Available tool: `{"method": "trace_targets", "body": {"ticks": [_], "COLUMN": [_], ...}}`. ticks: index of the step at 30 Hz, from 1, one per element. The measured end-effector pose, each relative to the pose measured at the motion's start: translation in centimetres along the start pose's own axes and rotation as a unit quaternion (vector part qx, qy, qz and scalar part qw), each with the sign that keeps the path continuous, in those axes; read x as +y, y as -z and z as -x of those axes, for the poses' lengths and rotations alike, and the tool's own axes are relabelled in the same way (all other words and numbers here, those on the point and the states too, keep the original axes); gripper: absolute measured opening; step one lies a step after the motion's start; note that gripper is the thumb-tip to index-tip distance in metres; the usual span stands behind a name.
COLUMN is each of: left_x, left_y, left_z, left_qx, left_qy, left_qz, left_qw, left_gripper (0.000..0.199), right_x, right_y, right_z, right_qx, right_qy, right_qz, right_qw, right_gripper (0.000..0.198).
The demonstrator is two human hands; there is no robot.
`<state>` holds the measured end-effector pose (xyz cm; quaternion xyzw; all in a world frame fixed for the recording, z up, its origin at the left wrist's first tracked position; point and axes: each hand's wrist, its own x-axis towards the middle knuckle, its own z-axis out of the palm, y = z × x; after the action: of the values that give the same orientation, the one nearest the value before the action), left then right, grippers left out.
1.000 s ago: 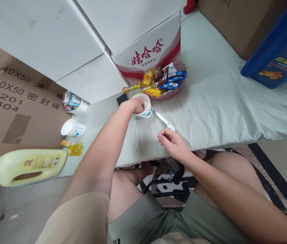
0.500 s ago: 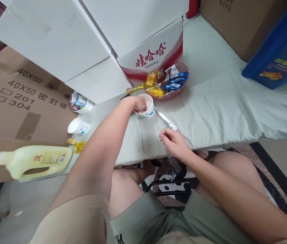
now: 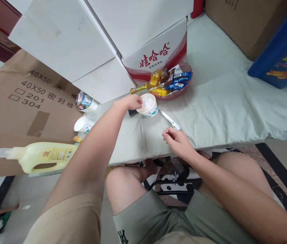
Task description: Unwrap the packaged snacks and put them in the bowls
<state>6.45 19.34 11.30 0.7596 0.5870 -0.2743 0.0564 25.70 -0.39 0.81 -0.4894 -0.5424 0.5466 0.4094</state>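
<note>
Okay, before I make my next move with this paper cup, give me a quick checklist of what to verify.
1. Paper cup standing on the cloth, mouth up: ok.
2. Cup contents identified: cannot tell; something clear and shiny shows inside.
3. Left hand away from the cup: not ok, it is at the rim.
4. Right hand not gripping the utility knife: ok, the knife lies on the cloth.
5. Knife blade retracted: cannot tell, too small.

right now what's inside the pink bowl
The pink bowl holds wrapped packets: yellow ones at the left of the picture, brown ones in the middle, blue ones at the right. Whatever lies beneath them is covered.
</note>
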Motion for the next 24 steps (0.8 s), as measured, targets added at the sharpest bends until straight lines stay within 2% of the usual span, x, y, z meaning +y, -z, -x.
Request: {"method": "trace_targets", "body": {"ticks": [3, 6, 12, 18, 22, 24], "left_x": [0.2, 1.5, 3.9, 3.3, 2.4, 1.9], "left_y": [-0.5, -0.7, 0.2, 0.8, 0.7, 0.9], "left_z": [-0.1, -0.3, -0.2, -0.2, 0.0, 0.2], "left_qx": [-0.011, -0.018, -0.053, -0.075, -0.029, 0.002], "left_qy": [-0.002, 0.014, 0.046, 0.043, 0.089, 0.089], "left_qz": [-0.020, -0.049, -0.092, -0.079, -0.056, -0.041], "left_qw": [1.000, 0.999, 0.993, 0.993, 0.994, 0.995], "left_gripper": [0.045, 0.045, 0.053, 0.057, 0.065, 0.058], "right_x": [-0.3, -0.4, 0.0, 0.0, 0.0, 0.0], "right_y": [-0.1, -0.2, -0.2, -0.3, -0.3, -0.4], "right_z": [0.0, 0.0, -0.4, -0.5, -0.5, -0.5], "right_qx": [-0.003, -0.003, 0.000, 0.005, 0.004, 0.005], "right_qy": [-0.003, -0.007, -0.004, 0.003, 0.010, 0.007], "right_qz": [0.001, -0.003, 0.001, 0.000, 0.005, 0.006], "right_qw": [1.000, 1.000, 1.000, 1.000, 1.000, 1.000], "right_gripper": [0.022, 0.022, 0.023, 0.022, 0.022, 0.022]}}
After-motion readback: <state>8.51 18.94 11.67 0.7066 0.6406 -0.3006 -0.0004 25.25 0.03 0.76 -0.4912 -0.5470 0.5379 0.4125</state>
